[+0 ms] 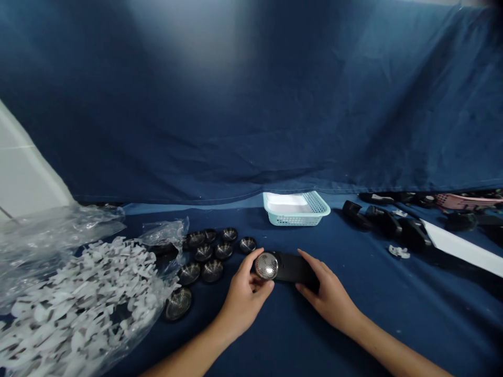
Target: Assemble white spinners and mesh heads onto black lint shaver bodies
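Note:
A black device [293, 268] with a round, perforated metal head [266, 265] lies sideways between both hands, low over the blue cloth. My left hand [245, 288] grips the head end, thumb below and index finger above. Around the other end of the black body, my right hand [326, 290] is closed, with the thumb beneath it and fingers on top. Several round dark perforated caps [212, 270] lie on the cloth to the left of my left hand.
Many small whitish plastic parts [90, 303] spill from a clear bag [58, 230] at left. Ahead stands a light blue basket [294, 220] with white contents. Black devices [381, 220], small white pieces [398, 252], a white strip [463, 246] and a pink basket [467, 201] are at right. A blue curtain [251, 104] hangs behind.

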Demonstrator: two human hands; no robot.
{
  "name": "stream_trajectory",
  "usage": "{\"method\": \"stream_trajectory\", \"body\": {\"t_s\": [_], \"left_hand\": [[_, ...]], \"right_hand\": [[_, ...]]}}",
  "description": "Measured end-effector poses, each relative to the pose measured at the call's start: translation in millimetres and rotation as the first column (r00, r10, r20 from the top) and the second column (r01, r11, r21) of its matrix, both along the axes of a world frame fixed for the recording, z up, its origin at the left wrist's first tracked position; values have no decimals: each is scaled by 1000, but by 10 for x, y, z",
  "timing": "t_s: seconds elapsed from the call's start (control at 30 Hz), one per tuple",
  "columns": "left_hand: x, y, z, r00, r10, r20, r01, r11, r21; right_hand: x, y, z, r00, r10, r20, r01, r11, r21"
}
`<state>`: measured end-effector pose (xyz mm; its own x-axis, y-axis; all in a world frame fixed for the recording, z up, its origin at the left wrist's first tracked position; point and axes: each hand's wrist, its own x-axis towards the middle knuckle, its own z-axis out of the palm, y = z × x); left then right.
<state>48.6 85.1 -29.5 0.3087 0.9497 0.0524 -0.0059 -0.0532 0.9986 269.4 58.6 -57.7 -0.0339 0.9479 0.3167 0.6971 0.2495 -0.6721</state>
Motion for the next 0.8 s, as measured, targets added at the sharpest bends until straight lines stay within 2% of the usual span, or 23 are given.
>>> {"method": "stream_trajectory", "body": {"t_s": [0.2, 0.33, 0.6, 0.8], "left_hand": [[3, 54, -26, 991, 130, -34, -132, 990, -53], [-4, 69, -23, 983, 177, -44, -180, 981, -77], [2, 108, -68, 980, 199, -14, -200, 975, -98], [4, 90, -57, 980, 197, -16, -198, 977, -76]], "right_hand": [[-44, -63, 68, 999, -18, 28, 19, 999, -28], [-54, -70, 79, 997, -15, 82, 16, 1000, -10], [-55, -31, 47, 986, -63, 153, 68, 997, -25], [-70, -45, 85, 984, -15, 180, 27, 997, -65]]}}
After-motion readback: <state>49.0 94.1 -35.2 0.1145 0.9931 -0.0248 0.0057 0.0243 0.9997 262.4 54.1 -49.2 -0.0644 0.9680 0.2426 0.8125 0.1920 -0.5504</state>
